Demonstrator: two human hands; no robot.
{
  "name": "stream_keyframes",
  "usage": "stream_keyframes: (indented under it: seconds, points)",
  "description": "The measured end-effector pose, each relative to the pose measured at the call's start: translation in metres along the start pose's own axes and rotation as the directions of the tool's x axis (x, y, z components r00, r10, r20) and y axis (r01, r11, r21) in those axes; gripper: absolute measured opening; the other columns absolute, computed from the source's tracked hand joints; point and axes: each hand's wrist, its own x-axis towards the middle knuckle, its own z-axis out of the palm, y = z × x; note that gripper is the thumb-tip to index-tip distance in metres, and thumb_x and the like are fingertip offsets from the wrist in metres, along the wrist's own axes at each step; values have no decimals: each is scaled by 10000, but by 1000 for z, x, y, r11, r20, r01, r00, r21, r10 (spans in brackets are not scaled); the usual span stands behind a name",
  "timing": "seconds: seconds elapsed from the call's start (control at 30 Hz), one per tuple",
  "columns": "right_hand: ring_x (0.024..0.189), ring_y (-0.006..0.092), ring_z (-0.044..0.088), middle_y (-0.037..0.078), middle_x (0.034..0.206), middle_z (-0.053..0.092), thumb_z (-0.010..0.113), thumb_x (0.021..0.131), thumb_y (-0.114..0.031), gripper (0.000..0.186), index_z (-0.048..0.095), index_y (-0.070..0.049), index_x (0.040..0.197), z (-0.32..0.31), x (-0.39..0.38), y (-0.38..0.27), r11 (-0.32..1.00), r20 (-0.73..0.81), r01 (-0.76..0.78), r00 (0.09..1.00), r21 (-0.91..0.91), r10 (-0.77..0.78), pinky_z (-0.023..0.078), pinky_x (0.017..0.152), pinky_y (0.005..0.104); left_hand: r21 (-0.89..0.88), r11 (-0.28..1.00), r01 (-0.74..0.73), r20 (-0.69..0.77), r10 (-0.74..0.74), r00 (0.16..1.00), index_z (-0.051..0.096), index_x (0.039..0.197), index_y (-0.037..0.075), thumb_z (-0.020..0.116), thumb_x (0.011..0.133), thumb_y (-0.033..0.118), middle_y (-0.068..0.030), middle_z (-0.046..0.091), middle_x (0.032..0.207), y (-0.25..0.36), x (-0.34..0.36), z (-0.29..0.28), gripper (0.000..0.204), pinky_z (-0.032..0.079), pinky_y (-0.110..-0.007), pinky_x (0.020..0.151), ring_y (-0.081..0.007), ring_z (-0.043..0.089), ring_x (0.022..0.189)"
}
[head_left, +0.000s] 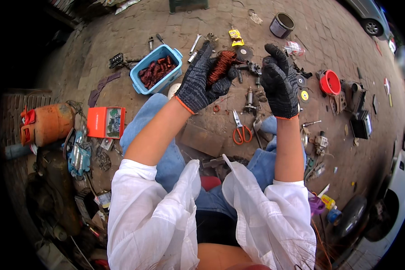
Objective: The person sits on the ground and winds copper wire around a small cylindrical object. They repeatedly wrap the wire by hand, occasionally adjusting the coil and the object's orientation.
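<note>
My left hand (pixel 199 80), in a dark grey knit glove with an orange cuff, is closed round a bundle of reddish copper wire (pixel 221 67). The wire is wound in many thin strands, and loose ends stick out on its right side. My right hand (pixel 280 85), gloved the same way, is raised to the right of the bundle and apart from it. Its fingers are curled in; anything between them is too small to make out. A light blue plastic basin (pixel 145 88) with dark red-brown copper coils (pixel 157 72) stands left of my left hand.
Orange-handled scissors (pixel 242 133) lie on the brick ground between my legs. Metal motor parts (pixel 250 101), a wrench (pixel 195 44), a red bowl (pixel 330 83) and a dark can (pixel 282 25) lie around. An orange gas cylinder (pixel 54 123) and an orange box (pixel 97 122) are at left.
</note>
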Motion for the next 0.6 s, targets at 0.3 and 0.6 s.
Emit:
stream_keyframes:
  seconds: [0.3,0.6]
  points:
    - [650,62,520,14,718,578,622,813,-139,158,607,-20,915,5,-1,7,944,-131,7,990,-330,-53,423,589,202,478,876,-57,39,44,998,582,1039,53,483,841,556,-22,581,755,-13,-8,8,550,381,-173,427,-69,483,503]
    - [415,54,358,13,611,512,577,828,-120,80,589,-43,847,-32,9,-4,961,-266,-46,956,272,121,265,364,187,827,541,-152,71,168,983,517,1210,77,559,854,377,10,562,746,-5,-19,29,468,317,-173,429,-41,425,533]
